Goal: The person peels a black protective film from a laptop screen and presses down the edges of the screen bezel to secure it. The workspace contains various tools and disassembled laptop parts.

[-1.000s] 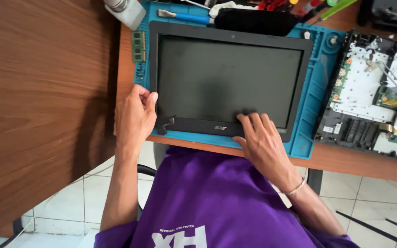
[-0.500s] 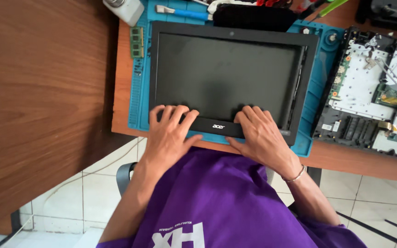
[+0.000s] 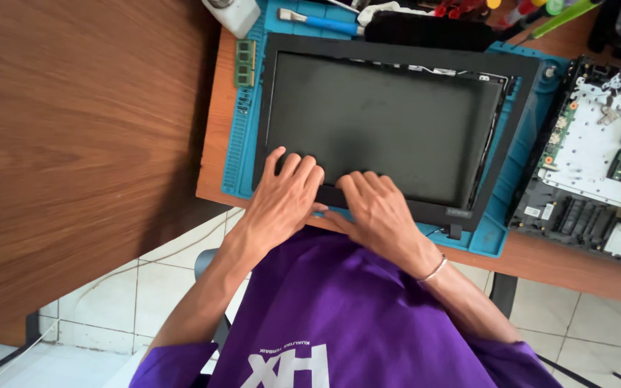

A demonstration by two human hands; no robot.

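A laptop display panel (image 3: pixel 382 122) with a black bezel frame (image 3: pixel 512 136) lies flat on a blue work mat (image 3: pixel 242 136). The bezel sits skewed, with a gap showing along the panel's top and right edges. My left hand (image 3: pixel 285 194) rests fingers spread on the lower left part of the screen and bezel. My right hand (image 3: pixel 375 212) lies beside it, pressing on the bottom bezel strip, a thin bracelet (image 3: pixel 434 270) on its wrist. Both hands lie close together, almost touching.
An opened laptop base with bare circuit boards (image 3: pixel 598 158) lies to the right on the wooden table (image 3: pixel 576 262). Memory sticks (image 3: pixel 245 63), a blue-handled tool (image 3: pixel 318 21) and a black pouch (image 3: pixel 425 30) lie at the far edge. A wooden panel (image 3: pixel 73 158) fills the left.
My two hands have slid together toward the lower left of the bezel. The bezel's right side has lifted away from the panel, and the view has shifted so the display sits further right.
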